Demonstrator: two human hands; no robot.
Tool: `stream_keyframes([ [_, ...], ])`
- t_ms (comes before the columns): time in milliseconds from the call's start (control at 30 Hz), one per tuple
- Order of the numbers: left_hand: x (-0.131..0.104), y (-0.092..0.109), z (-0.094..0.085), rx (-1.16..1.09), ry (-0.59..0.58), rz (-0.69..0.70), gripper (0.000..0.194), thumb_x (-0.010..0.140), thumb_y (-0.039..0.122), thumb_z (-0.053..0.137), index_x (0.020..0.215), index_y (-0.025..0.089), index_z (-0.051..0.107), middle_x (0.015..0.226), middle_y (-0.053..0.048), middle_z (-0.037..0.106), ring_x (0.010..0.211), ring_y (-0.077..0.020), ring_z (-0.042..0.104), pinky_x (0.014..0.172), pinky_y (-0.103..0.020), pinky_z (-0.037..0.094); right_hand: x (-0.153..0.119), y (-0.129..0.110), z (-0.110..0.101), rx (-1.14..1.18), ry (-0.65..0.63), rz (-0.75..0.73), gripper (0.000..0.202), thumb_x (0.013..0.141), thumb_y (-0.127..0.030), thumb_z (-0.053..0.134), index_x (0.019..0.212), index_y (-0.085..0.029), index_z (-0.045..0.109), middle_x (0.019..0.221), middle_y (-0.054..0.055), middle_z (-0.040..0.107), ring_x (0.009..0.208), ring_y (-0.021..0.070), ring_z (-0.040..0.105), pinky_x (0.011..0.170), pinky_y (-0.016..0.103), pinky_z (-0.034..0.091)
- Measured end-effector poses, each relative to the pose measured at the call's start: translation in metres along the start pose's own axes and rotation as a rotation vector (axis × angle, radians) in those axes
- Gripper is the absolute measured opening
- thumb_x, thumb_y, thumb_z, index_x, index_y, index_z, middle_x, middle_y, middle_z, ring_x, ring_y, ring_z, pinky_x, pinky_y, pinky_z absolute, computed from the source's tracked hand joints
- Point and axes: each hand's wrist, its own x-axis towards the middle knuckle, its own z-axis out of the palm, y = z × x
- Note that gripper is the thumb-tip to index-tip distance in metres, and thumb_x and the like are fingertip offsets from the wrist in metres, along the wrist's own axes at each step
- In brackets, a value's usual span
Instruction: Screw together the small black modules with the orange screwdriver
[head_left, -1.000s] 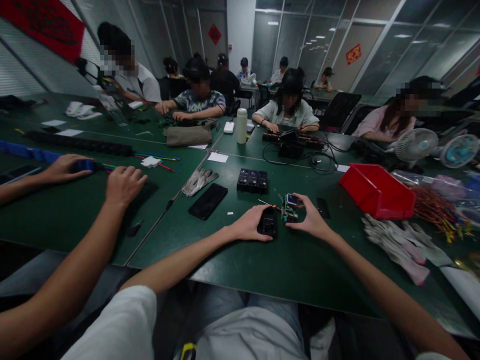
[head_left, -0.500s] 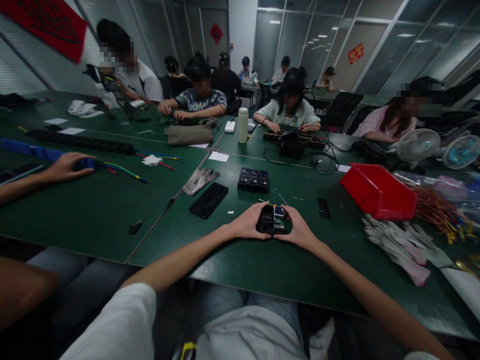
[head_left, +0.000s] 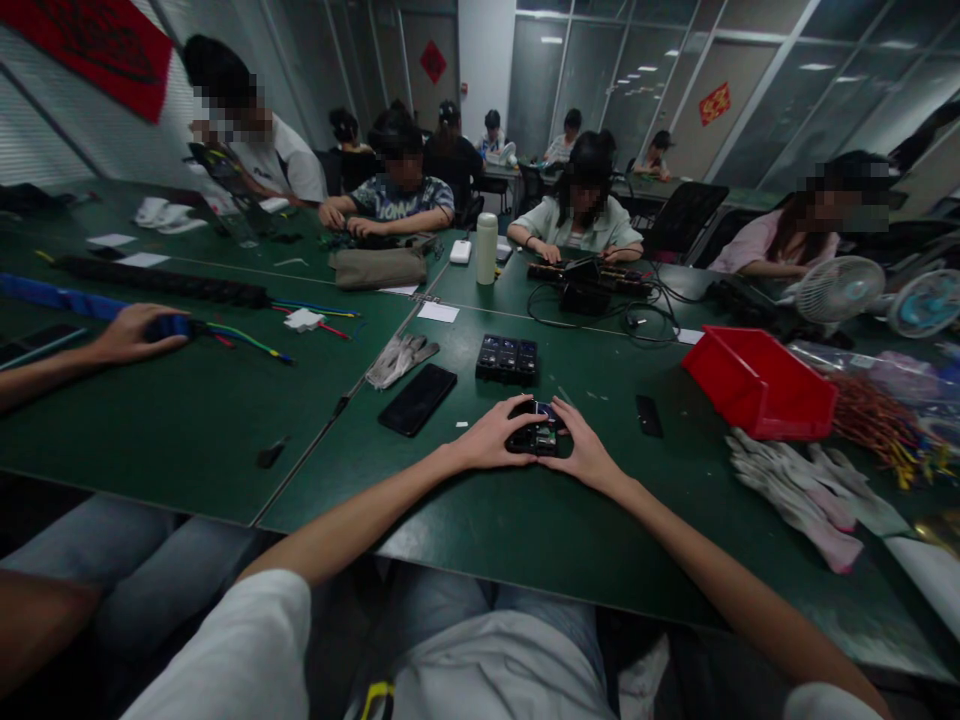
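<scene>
A small black device (head_left: 541, 437) with green and metallic parts showing inside lies between my hands, over the green table (head_left: 465, 510). My left hand (head_left: 496, 434) grips its left side, with the index finger reaching across its top. Around the right side wrap the fingers and thumb of my right hand (head_left: 583, 447). Just beyond my hands sits a black block with three modules (head_left: 507, 359). A black phone (head_left: 418, 399) and a pair of grey gloves (head_left: 402, 361) rest to the left.
On the right are a red bin (head_left: 757, 385), bundled wires (head_left: 874, 420) and more gloves (head_left: 795, 490). A green bottle (head_left: 486, 248) stands farther back. At left, another person's hand (head_left: 139, 335) holds a blue strip. Several people sit around the tables.
My left index finger has moved across the top of the device. Both hands have shifted slightly, and the thin light piece that stuck out at the device's upper left no longer shows there.
</scene>
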Motion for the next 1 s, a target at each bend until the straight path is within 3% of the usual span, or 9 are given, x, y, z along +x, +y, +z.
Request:
stream_keyframes([
  [100,0.0,0.0,0.001,0.003,-0.002,-0.014,0.071,0.071,0.043,0.067,0.135,0.028,0.039,0.146,-0.01,0.024,0.134,-0.0292,0.028,0.109,-0.047,0.029,-0.001,-0.002,-0.019,0.116,-0.021,0.045,0.089,0.068,-0.039,0.073,0.142,-0.028,0.025,0.149,0.011,0.022,0.122,0.0279,0.046,0.091,0.043,0.05],
  [200,-0.001,0.001,0.0,-0.003,-0.008,-0.036,0.07,0.072,0.045,0.066,0.134,0.028,0.04,0.146,-0.009,0.024,0.134,-0.029,0.028,0.11,-0.046,0.029,-0.004,0.014,-0.053,0.095,0.049,0.084,0.06,0.081,-0.041,0.059,0.136,-0.029,0.036,0.139,0.008,0.039,0.117,0.0242,0.051,0.091,0.042,0.05],
  [300,-0.001,0.003,-0.001,-0.006,-0.016,-0.047,0.07,0.072,0.046,0.066,0.134,0.029,0.04,0.146,-0.009,0.023,0.134,-0.0293,0.029,0.109,-0.046,0.03,-0.013,0.055,-0.09,-0.147,0.16,0.137,0.045,0.085,-0.043,0.051,0.126,-0.024,0.049,0.132,0.009,0.049,0.118,0.0255,0.05,0.096,0.044,0.045],
  [367,-0.001,0.003,-0.002,-0.006,-0.018,-0.049,0.07,0.072,0.045,0.066,0.134,0.028,0.04,0.146,-0.009,0.023,0.134,-0.0294,0.029,0.109,-0.046,0.03,-0.023,0.09,-0.107,-0.344,0.245,0.214,0.046,0.085,-0.046,0.05,0.122,-0.019,0.053,0.13,0.013,0.051,0.12,0.0284,0.048,0.1,0.048,0.039],
  [433,-0.001,0.004,-0.002,-0.004,-0.017,-0.049,0.07,0.072,0.045,0.066,0.134,0.028,0.04,0.146,-0.009,0.023,0.134,-0.0293,0.029,0.109,-0.046,0.03,-0.033,0.121,-0.115,-0.479,0.23,0.308,0.054,0.085,-0.05,0.047,0.123,-0.013,0.053,0.133,0.018,0.048,0.123,0.0309,0.044,0.102,0.051,0.035],
  [500,-0.001,0.004,-0.002,0.0,-0.015,-0.046,0.07,0.072,0.046,0.065,0.134,0.028,0.04,0.146,-0.009,0.024,0.134,-0.0291,0.028,0.109,-0.046,0.03,-0.04,0.142,-0.114,-0.547,0.152,0.35,0.06,0.085,-0.052,0.045,0.128,-0.011,0.049,0.138,0.019,0.043,0.127,0.032,0.04,0.103,0.052,0.034],
  [600,-0.001,0.004,-0.002,0.003,-0.018,-0.042,0.069,0.073,0.046,0.065,0.134,0.028,0.039,0.146,-0.009,0.024,0.134,-0.0287,0.028,0.11,-0.046,0.029,-0.044,0.148,-0.101,-0.596,0.091,0.302,0.059,0.087,-0.051,0.042,0.131,-0.013,0.047,0.14,0.016,0.042,0.13,0.0308,0.037,0.105,0.051,0.031],
  [800,-0.001,0.004,-0.001,0.008,-0.012,-0.039,0.069,0.073,0.046,0.064,0.135,0.027,0.039,0.146,-0.01,0.024,0.134,-0.0281,0.028,0.11,-0.045,0.029,-0.04,0.11,-0.07,-0.576,0.013,0.228,0.059,0.089,-0.05,0.036,0.135,-0.013,0.042,0.145,0.014,0.036,0.134,0.0284,0.032,0.107,0.047,0.031],
  [1000,0.0,0.005,-0.001,0.0,-0.009,-0.047,0.069,0.072,0.045,0.065,0.134,0.028,0.04,0.145,-0.01,0.025,0.134,-0.0287,0.029,0.11,-0.045,0.029,-0.048,0.072,-0.042,-0.66,-0.058,0.267,0.064,0.091,-0.052,0.029,0.142,-0.013,0.031,0.15,0.013,0.026,0.138,0.0289,0.022,0.109,0.049,0.025],
])
